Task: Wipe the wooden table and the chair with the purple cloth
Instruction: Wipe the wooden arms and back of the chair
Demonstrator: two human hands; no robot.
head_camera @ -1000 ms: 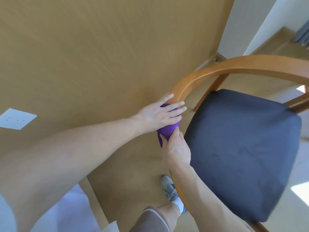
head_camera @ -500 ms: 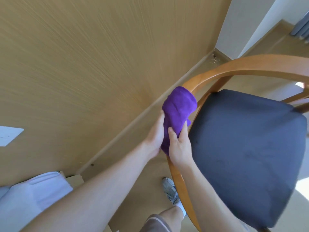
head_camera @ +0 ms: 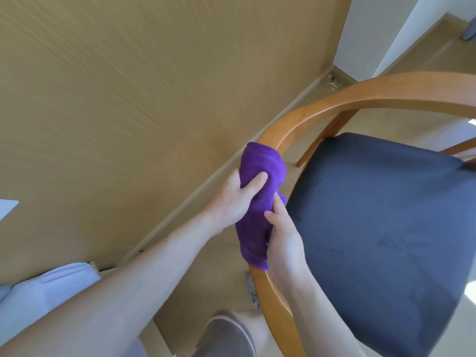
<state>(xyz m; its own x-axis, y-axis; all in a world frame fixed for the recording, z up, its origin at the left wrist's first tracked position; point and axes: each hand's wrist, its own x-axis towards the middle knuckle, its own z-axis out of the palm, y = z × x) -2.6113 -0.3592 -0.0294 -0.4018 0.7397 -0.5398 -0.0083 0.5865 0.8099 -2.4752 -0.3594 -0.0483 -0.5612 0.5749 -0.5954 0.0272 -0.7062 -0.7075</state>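
Note:
The purple cloth (head_camera: 260, 197) is wrapped over the curved wooden armrest of the chair (head_camera: 360, 96), at the bend on its left side. My left hand (head_camera: 237, 197) grips the cloth from the left, thumb pressed into its top. My right hand (head_camera: 283, 235) grips the lower part of the cloth from the seat side, fingers curled round it and the rail. The chair has a dark grey seat cushion (head_camera: 381, 228). The large tan wooden surface (head_camera: 116, 112) fills the upper left of the view.
A white wall corner (head_camera: 365, 34) stands at the upper right. A white fabric item (head_camera: 43, 292) lies at the lower left. My leg and a grey shoe (head_camera: 253, 292) show below the armrest. The floor runs between the wooden surface and the chair.
My left hand shifted from lying flat over the cloth to gripping it. The cloth was spread along the armrest and both hands moved down the rail.

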